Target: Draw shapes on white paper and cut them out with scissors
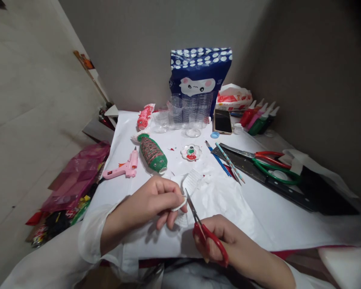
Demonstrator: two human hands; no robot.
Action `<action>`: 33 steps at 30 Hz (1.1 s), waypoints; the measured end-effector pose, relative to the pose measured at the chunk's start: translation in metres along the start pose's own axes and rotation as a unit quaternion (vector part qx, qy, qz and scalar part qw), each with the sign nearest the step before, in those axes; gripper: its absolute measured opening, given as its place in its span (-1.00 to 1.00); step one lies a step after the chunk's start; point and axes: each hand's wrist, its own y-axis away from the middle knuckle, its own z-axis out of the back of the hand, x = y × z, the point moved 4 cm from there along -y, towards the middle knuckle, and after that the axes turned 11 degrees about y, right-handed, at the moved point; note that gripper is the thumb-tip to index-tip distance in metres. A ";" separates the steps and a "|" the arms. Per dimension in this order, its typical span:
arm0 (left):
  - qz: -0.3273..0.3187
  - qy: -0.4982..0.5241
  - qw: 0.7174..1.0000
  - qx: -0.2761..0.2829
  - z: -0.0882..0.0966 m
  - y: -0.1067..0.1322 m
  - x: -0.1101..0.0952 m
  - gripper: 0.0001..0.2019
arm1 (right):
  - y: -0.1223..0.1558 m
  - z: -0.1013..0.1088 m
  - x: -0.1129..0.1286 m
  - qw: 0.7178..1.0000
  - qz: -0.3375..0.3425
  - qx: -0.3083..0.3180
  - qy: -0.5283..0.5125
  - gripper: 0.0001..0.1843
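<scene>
My left hand (155,200) is closed in a pinch on a small white pleated paper piece (180,204) near the table's front edge. My right hand (228,245) grips red-handled scissors (203,228), whose blades point up and left and touch the white piece. Another ruffled white paper strip (194,180) lies just behind the blades on the white table covering (258,212).
A green glittered fish-shaped bottle (153,153), a red one (144,116), a pink glue gun (123,168), clear cups (180,114), a paint palette (191,152), a phone (222,121), paint bottles (258,116), larger red-and-green scissors (267,162), pencils and a blue polka-dot bag (200,76) stand behind.
</scene>
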 end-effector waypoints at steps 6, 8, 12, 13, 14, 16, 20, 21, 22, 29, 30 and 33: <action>0.003 0.017 1.000 -0.003 -0.001 0.000 0.001 -0.83 | 0.000 -0.002 0.002 1.000 0.001 0.021 -0.013 -0.47; 0.006 0.021 1.000 -0.001 -0.002 -0.001 0.001 -0.83 | 0.000 -0.002 0.002 1.000 0.000 0.014 -0.014 -0.49; 0.004 0.019 1.000 0.004 0.000 -0.002 0.003 -0.82 | -0.001 -0.002 0.002 1.000 -0.002 0.005 -0.001 -0.52; 0.003 0.017 1.000 0.002 0.000 -0.002 0.003 -0.82 | -0.001 -0.002 0.002 1.000 -0.002 0.006 0.003 -0.53; 0.001 0.015 1.000 -0.001 0.000 -0.002 0.003 -0.82 | -0.002 -0.002 0.002 1.000 -0.002 0.005 0.008 -0.54; 0.000 0.013 1.000 -0.005 0.001 -0.002 0.004 -0.82 | -0.003 -0.002 0.004 1.000 -0.003 0.002 0.017 -0.56; -0.002 0.016 1.000 -0.016 0.000 -0.002 0.003 -0.82 | -0.004 -0.002 0.008 1.000 -0.013 0.006 0.026 -0.58; -0.002 0.015 1.000 -0.019 -0.001 -0.002 0.003 -0.81 | -0.003 -0.002 0.008 1.000 -0.015 0.008 0.026 -0.58; -0.002 0.014 1.000 -0.022 -0.001 -0.002 0.002 -0.81 | -0.003 -0.003 0.008 1.000 -0.014 0.007 0.026 -0.59; -0.014 0.003 0.999 -0.029 -0.002 -0.001 0.003 -0.81 | -0.002 -0.003 0.003 1.000 -0.007 0.000 0.020 -0.54; -0.018 -0.002 0.999 -0.033 -0.001 0.000 0.003 -0.81 | -0.002 -0.003 0.004 1.000 -0.006 0.001 0.020 -0.50; -0.021 -0.020 0.999 -0.035 0.000 0.001 0.002 -0.82 | -0.002 -0.002 0.006 1.000 -0.005 0.005 0.026 -0.40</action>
